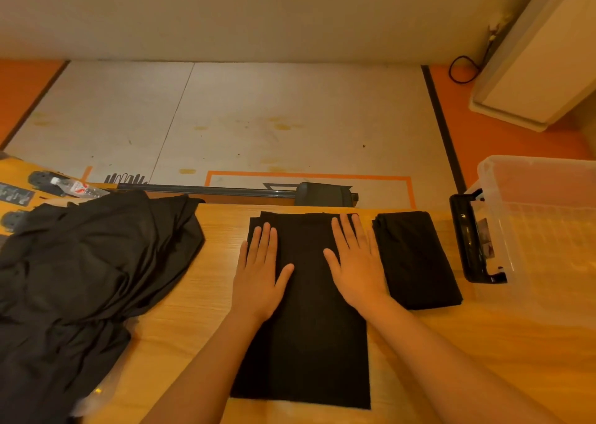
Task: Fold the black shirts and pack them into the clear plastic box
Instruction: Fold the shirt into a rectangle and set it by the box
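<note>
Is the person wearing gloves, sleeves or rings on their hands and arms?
No. The left hand and the right hand are bare, with no gloves, rings or watch in view. The left forearm and the right forearm are bare down to the picture's bottom edge, so no sleeve shows.

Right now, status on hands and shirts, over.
Left hand and right hand flat on the long half-folded black shirt. Smaller folded black shirt beside it, outside the clear plastic box. Nothing blocking the box.

Body parts in view: left hand point(261, 275) and right hand point(354, 262), both bare; left forearm point(209, 369) and right forearm point(451, 359), bare along the whole visible length
</note>
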